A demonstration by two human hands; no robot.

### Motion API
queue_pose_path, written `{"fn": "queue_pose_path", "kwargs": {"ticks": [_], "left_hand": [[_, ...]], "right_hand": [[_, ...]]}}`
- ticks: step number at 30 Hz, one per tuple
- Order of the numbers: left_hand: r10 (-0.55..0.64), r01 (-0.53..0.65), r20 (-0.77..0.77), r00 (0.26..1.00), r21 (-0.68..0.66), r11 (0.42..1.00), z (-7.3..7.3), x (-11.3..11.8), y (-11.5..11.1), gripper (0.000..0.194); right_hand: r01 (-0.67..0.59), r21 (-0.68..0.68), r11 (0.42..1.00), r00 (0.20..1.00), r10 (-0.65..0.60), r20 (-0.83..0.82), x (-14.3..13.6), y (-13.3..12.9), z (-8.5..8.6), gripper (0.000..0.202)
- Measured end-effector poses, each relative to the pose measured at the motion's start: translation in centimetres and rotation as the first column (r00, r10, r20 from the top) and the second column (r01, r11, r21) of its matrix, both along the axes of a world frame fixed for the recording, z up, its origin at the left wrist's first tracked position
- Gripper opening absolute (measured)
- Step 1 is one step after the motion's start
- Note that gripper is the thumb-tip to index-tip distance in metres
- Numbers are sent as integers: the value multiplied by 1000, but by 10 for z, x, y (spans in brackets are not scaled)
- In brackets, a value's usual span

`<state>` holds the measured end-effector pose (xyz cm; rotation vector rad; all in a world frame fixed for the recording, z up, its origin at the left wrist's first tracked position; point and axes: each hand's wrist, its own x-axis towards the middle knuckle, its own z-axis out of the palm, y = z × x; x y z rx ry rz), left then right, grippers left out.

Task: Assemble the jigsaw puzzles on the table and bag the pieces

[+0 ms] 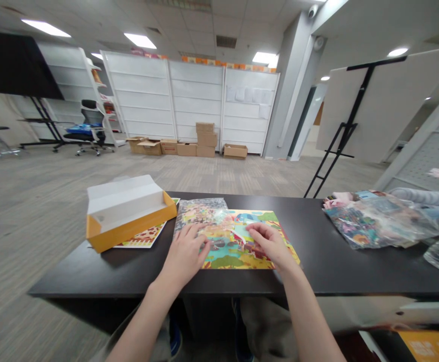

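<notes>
Left hand lies flat, fingers spread, on the colourful puzzle sheet; right hand rests there too, fingers loosely curled, gripping nothing. An open yellow box sits left on the black table.

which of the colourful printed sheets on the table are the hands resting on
The big puzzle sheet at the table's front middle, under both the left hand and right hand. The other sheet lies beneath the orange box.
</notes>
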<state>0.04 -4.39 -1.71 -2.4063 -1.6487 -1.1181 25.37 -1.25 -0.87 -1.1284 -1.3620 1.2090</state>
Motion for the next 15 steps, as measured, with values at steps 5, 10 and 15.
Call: {"fn": "queue_pose_path", "kwargs": {"ticks": [5,10,15], "left_hand": [[128,-130,-108,986,-11,991,-15,-19,6,35],[91,-91,87,992,-7,996,-11,-14,20,46],[82,-87,149,985,26,996,-5,-3,21,48]], "right_hand": [[-88,-42,995,995,90,37,-4,-5,7,38],[-275,14,961,957,272,103,-31,-15,13,39],[-253,46,966,966,250,62,-71,-8,-8,55]]}}
